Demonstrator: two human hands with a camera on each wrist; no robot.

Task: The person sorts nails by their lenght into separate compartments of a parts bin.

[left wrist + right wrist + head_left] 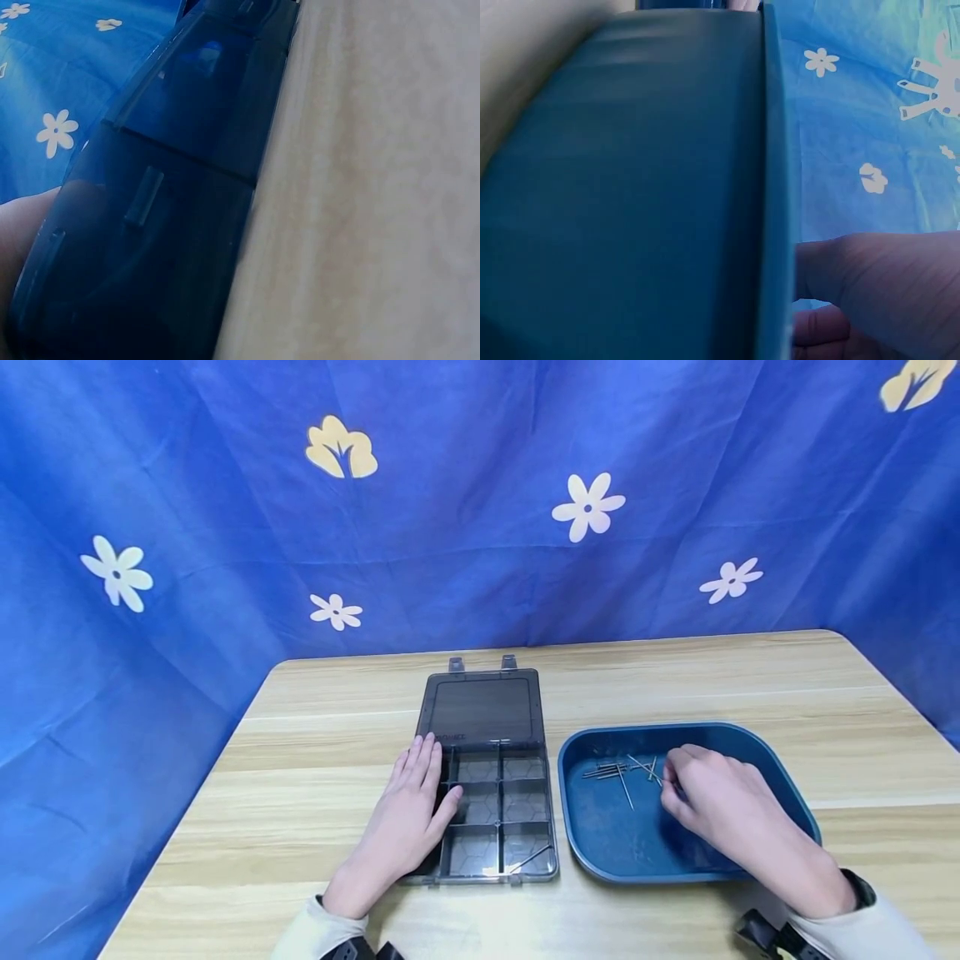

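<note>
Fasteners [609, 772] in tray [622, 852], another fastener [530, 858] in organizer [477, 802]

Metal fasteners [622, 779] lie crisscrossed in a blue tray [600, 839].

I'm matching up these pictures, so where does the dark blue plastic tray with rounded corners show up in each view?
Head: the blue tray sits right of centre, the right hand over it.
Left wrist: I can't make it out.
Right wrist: its wall fills much of the left and middle.
Shared landmark: the white-flowered blue cloth backdrop.
</note>
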